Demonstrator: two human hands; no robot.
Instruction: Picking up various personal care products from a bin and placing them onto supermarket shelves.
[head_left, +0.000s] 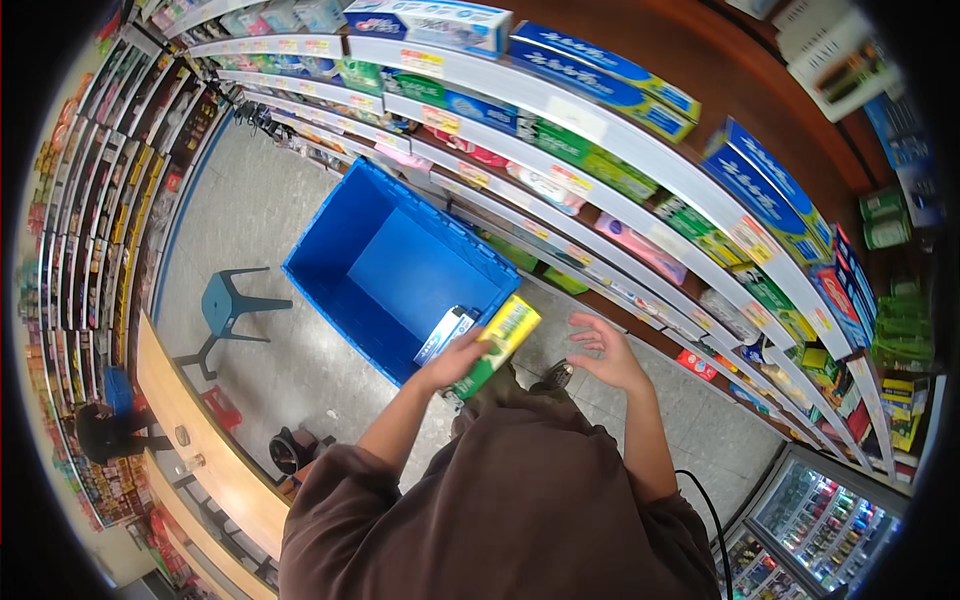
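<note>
My left hand grips a green and yellow toothpaste box above the near corner of a blue plastic crate. A white and blue box lies at the crate's near end, partly behind that hand. My right hand holds nothing, its fingers spread and slightly bent, between my body and the shelves. On the shelf edge above stand long blue and yellow boxes, and a lower shelf bears green boxes much like the held one.
Stocked store shelves run along the right. A teal plastic stool and a long wooden table stand at the left, with a person beyond the table. A glass-door cooler is at the lower right. A black cable hangs near my right side.
</note>
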